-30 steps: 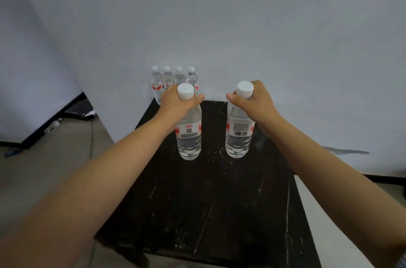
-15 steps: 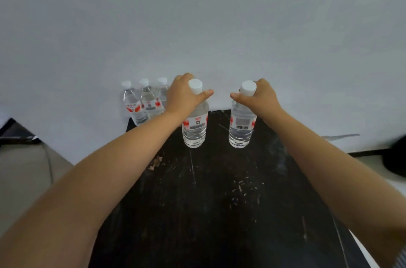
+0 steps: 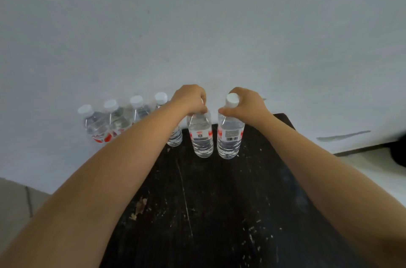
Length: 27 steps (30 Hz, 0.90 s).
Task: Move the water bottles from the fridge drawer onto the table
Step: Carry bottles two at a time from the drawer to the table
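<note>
Two bare forearms reach forward over a scratched black table point(image 3: 219, 212) that stands against a pale wall point(image 3: 197, 26). The left hand point(image 3: 190, 98) curls over the top of a clear water bottle point(image 3: 201, 136), hiding its cap; the right hand point(image 3: 246, 104) grips the neck of a second bottle point(image 3: 229, 136), just below its white cap point(image 3: 232, 99). Both bottles stand upright near the table's far edge, just beside each other, and appear to rest on the surface. Four more bottles point(image 3: 123, 120) line the far edge toward the left corner, partly hidden by the left arm. All look full, so each is probably fairly heavy, with thin plastic walls that would give under a squeeze. The stiff neck under the cap seems the surest place to hold.
</note>
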Tool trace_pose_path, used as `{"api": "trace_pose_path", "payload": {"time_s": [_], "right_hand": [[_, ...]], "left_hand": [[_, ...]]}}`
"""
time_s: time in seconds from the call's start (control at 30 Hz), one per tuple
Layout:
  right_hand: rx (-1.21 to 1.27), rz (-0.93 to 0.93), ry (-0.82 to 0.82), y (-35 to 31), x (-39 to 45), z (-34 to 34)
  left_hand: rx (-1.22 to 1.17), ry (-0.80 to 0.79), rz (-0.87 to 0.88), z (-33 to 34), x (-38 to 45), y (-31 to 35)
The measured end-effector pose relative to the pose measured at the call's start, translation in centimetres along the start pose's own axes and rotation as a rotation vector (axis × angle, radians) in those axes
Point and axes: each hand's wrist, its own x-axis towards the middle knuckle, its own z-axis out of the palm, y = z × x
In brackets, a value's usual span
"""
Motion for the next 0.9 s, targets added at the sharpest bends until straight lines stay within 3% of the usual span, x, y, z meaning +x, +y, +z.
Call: {"api": "trace_pose_path", "payload": {"time_s": [0.53, 0.8, 0.9], "right_hand": [[-0.096, -0.009, -0.077, 2.6, 7.6, 4.2], [-0.103, -0.031, -0.076, 1.5, 9.1, 5.8], [-0.138, -0.042, -0.101, 1.1, 9.6, 5.9]], "left_hand": [[0.043, 0.115, -0.145, 1.7, 7.1, -3.8], [0.099, 0.09, -0.102, 1.7, 7.3, -4.5], [0.14, 0.007, -0.075, 1.3, 7.3, -4.3]]}}
